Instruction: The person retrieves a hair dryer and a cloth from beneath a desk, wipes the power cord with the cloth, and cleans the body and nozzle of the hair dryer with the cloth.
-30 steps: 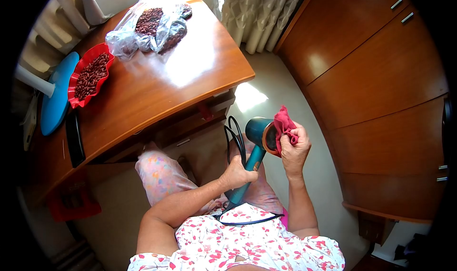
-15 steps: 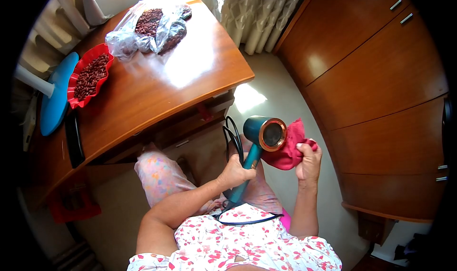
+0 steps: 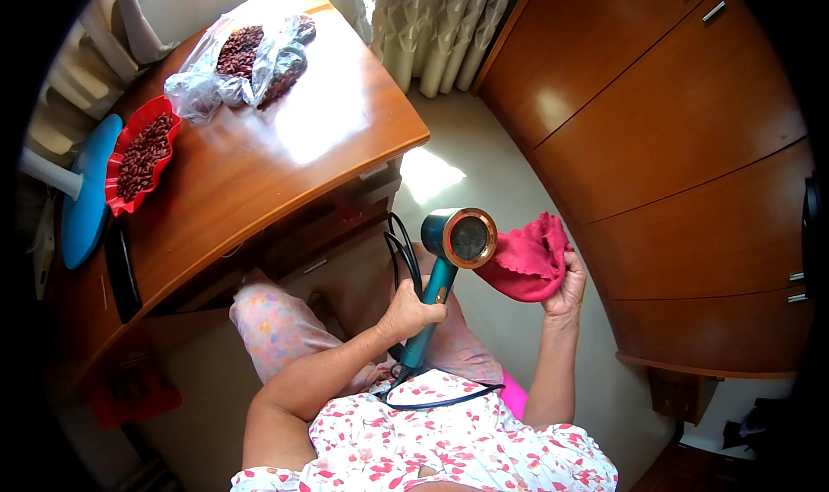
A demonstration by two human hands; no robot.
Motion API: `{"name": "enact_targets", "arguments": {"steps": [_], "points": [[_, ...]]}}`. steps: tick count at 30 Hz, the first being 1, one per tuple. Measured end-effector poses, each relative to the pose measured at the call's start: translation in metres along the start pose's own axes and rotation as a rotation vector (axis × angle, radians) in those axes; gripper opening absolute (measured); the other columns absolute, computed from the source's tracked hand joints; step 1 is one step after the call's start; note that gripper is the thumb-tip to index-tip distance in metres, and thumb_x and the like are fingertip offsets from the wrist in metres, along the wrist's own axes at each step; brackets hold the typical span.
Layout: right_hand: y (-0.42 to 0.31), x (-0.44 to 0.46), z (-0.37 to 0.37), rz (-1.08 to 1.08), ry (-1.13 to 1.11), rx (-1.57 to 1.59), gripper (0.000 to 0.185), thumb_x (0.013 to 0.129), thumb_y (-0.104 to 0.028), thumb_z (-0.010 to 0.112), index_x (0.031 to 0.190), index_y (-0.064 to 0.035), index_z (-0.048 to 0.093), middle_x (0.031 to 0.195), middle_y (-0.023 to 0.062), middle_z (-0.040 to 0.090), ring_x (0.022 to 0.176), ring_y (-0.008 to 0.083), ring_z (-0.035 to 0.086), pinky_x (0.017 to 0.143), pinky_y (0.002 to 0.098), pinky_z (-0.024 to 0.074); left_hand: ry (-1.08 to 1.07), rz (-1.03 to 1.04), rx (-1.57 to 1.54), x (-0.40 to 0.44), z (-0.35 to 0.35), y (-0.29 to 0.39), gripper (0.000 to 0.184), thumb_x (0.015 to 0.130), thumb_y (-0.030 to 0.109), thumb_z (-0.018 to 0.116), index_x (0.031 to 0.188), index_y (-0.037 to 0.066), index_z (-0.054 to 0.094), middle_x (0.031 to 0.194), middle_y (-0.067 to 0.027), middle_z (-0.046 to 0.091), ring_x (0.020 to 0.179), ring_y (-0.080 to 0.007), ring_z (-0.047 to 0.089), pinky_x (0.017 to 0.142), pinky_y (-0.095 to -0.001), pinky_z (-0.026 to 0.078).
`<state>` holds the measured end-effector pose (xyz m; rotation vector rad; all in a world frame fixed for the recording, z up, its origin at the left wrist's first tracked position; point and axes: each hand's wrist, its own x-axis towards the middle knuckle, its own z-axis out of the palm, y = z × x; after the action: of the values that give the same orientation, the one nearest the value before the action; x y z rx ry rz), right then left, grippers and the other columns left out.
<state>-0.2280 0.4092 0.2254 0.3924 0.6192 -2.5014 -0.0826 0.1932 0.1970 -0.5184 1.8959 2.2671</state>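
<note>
My left hand (image 3: 409, 311) is wrapped round the handle of a teal hair dryer (image 3: 440, 276), held upright above my lap. Its copper-rimmed round end, with a dark centre, faces up toward me. A looped black cord (image 3: 402, 248) hangs beside the handle and runs across my lap. To the right, my right hand (image 3: 566, 288) grips a crumpled red cloth (image 3: 530, 260) by its right side. The cloth's left edge lies close beside the dryer's rim; whether they touch is unclear.
A wooden desk (image 3: 259, 172) at the upper left carries a red scalloped bowl (image 3: 161, 109) of dark red beans, clear plastic bags (image 3: 197, 93) with more beans, and a blue round base (image 3: 85, 224). Wooden cabinets (image 3: 656, 146) line the right side.
The red cloth has come off the dryer's round end and moved right with my right hand, opening out. The dryer end now faces me more. The whole view has shifted slightly.
</note>
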Motion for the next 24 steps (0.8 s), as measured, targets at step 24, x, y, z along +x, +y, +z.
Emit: {"name": "enact_targets", "arguments": {"steps": [24], "points": [[0.065,-0.006,0.081,-1.025,-0.065,-1.58,0.018,0.075,0.003,0.06,0.092,0.0004,0.059,0.084,0.0091,0.058,0.075,0.0193,0.057,0.068,0.0289,0.0462,-0.024,0.001,-0.047,-0.004,0.001,0.002,0.019,0.057,0.012,0.065,0.063,0.001,0.05,0.057,-0.0022,0.05,0.05,-0.0107,0.05,0.05,-0.0257,0.043]]}}
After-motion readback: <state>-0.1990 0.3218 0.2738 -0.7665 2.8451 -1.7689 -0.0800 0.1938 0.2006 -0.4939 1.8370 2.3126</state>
